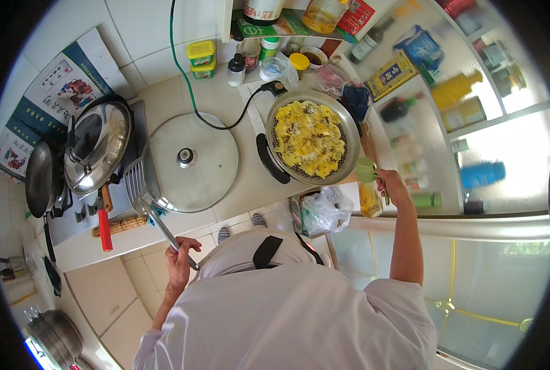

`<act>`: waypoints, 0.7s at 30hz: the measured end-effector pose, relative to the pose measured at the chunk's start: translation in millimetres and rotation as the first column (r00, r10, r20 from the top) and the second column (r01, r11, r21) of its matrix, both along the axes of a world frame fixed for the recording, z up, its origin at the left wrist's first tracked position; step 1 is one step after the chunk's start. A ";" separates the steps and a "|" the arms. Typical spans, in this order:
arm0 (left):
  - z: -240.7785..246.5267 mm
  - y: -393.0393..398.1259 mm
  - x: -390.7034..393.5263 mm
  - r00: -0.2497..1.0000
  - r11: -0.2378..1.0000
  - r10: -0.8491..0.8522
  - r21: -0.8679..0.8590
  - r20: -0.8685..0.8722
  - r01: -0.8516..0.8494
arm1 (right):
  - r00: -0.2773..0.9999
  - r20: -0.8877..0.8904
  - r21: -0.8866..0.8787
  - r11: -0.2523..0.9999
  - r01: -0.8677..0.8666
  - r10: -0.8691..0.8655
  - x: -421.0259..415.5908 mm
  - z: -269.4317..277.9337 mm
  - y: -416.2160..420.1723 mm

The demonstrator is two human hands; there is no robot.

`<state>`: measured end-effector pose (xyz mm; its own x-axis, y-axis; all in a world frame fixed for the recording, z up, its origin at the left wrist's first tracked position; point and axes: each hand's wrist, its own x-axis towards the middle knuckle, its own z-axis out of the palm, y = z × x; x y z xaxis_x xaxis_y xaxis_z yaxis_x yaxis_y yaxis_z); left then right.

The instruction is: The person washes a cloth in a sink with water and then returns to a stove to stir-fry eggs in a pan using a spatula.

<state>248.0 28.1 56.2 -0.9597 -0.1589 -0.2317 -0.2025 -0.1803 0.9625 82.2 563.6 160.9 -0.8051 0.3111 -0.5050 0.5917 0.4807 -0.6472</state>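
Observation:
My left hand [179,257] grips the handle of a metal slotted spatula [135,178], its blade raised at the left edge of a large glass lid [210,162]. In my right hand [393,186] is the green handle of an oil bottle [370,199], which holds yellow oil. The bottle is beside the near right rim of an electric frying pan [352,152]. A yellow egg pancake with dark specks [309,136] covers most of the pan's base. The pan's black side handle [268,159] faces the glass lid.
A green and black power cord [189,88] runs down the wall and across the counter to the pan. Seasoning containers [236,69] stand behind. At left, a lidded wok [100,148] and a dark frying pan [42,179] rest by the stove. Plastic bags [328,210] sit below the counter.

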 end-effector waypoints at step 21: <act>0.0 -9.5 19.3 0.998 0.998 0.055 -0.003 0.008 -0.055 | 0.964 -0.235 -0.184 0.969 -0.167 0.122 -85.9 7.6 -94.5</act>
<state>267.3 18.6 56.2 -0.9476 -0.2121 -0.2390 -0.2003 -0.1886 0.9614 -3.8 469.1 168.5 -0.9321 0.0937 -0.3498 0.3572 0.3978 -0.8451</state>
